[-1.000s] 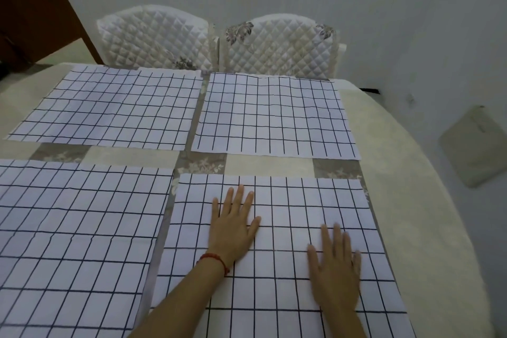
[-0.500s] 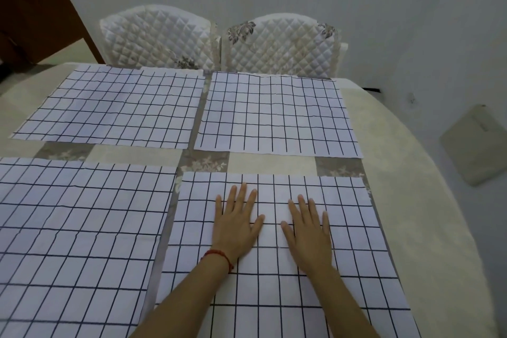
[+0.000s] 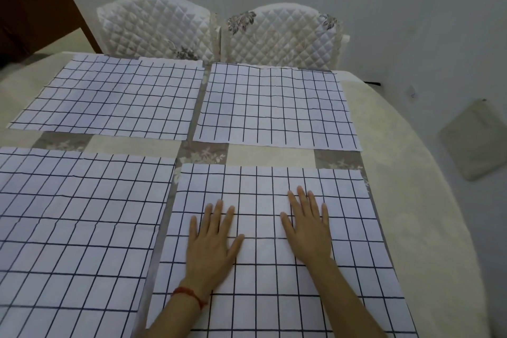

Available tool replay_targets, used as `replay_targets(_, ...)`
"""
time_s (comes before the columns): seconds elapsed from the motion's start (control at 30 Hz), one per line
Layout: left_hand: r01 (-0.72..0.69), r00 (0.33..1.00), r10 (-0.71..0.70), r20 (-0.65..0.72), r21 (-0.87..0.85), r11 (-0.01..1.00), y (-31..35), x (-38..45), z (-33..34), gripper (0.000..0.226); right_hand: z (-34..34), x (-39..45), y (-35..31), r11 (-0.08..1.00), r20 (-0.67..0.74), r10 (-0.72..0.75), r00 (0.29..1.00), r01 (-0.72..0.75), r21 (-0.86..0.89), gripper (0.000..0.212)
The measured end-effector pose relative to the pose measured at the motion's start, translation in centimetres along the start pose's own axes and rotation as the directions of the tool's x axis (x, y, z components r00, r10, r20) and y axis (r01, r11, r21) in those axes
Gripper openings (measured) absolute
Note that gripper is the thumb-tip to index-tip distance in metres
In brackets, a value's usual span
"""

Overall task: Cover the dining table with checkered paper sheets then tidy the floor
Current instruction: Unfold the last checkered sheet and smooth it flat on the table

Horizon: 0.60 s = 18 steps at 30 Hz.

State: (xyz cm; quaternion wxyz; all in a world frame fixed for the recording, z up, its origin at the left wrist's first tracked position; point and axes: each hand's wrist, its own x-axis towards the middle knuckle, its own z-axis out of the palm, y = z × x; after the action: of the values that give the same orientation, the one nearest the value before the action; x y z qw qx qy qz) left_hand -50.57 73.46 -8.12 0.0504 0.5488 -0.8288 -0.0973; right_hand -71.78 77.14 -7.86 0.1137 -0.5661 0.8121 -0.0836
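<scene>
Hands flat, fingers spread | left hand (image 3: 211,244), right hand (image 3: 308,223) seemingly pressing near-right sheet (image 3: 274,277)

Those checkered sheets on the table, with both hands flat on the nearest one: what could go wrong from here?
1. The left hand and right hand press flat on the near right sheet; a sideways push might slide it onto the near left sheet.
2. Strips of tablecloth show between sheets, so coverage may stay patchy.
3. The far left sheet looks creased and could lift.
</scene>
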Motion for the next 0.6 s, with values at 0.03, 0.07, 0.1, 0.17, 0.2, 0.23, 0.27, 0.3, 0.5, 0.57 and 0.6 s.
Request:
replay_targets(0.03, 0.024, 1.0, -0.024, 0.009, 0.004, 1.0, -0.3, -0.2, -0.3, 0.069, -0.1, 0.0, 0.0, 1.0, 0.001, -0.001, 1.0, 0.001, 0.001, 0.056)
replay_targets(0.07, 0.036, 0.999, -0.036, 0.012, 0.015, 0.999, -0.5, -0.3, -0.4, 0.069, -0.2, 0.0, -0.1, 1.0, 0.005, 0.002, 1.0, -0.002, 0.002, 0.055)
replay_targets(0.1, 0.041, 0.998, -0.042, 0.036, 0.02, 0.999, -0.5, -0.4, -0.6, 0.069, -0.2, 0.0, 0.0, 1.0, 0.014, 0.01, 1.0, -0.01, -0.004, 0.055)
replay_targets(0.17, 0.032, 0.999, -0.033, 0.042, 0.021, 0.999, -0.5, -0.5, -0.6, 0.069, -0.4, 0.0, -0.2, 0.999, 0.023, 0.032, 0.999, -0.031, -0.042, 0.056)
replay_targets(0.2, 0.032, 0.998, -0.032, 0.046, 0.016, 0.999, -0.5, -0.5, -0.7, 0.069, -0.4, -0.2, -0.6, 0.998, 0.006, 0.041, 0.999, -0.041, -0.055, 0.056)
replay_targets(0.23, 0.035, 0.998, -0.036, 0.052, 0.015, 0.999, -0.5, -0.5, -0.7, 0.068, -0.5, -0.5, -1.3, 0.997, -0.025, 0.034, 0.999, -0.036, -0.062, 0.056)
replay_targets(0.27, 0.036, 0.998, -0.037, 0.05, 0.018, 0.999, -0.5, -0.5, -0.8, 0.068, -0.5, -1.1, -2.3, 0.999, -0.066, -0.006, 0.998, 0.003, -0.053, 0.055)
replay_targets(0.3, 0.039, 0.998, -0.041, 0.053, 0.025, 0.999, -0.5, -0.5, -0.8, 0.068, -0.5, -1.9, -3.4, 0.998, -0.08, -0.064, 0.995, 0.062, -0.033, 0.055)
replay_targets(0.5, 0.024, 0.997, -0.025, 0.066, 0.012, 1.0, -0.6, -0.4, -0.6, 0.074, 1.6, -6.1, -2.2, 0.998, 0.019, -0.058, 0.998, 0.058, 0.017, 0.057)
replay_targets(0.57, 0.011, 0.998, -0.013, 0.062, 0.024, 1.0, -1.0, -0.4, 0.0, 0.075, 1.3, -7.0, 0.1, 0.999, -0.013, 0.051, 0.999, -0.051, -0.017, 0.057)
replay_targets(0.6, 0.013, 0.998, -0.015, 0.063, 0.023, 1.0, -1.1, -0.4, 0.1, 0.075, 0.9, -7.5, 1.1, 0.993, -0.022, 0.114, 0.993, -0.114, -0.004, 0.058)
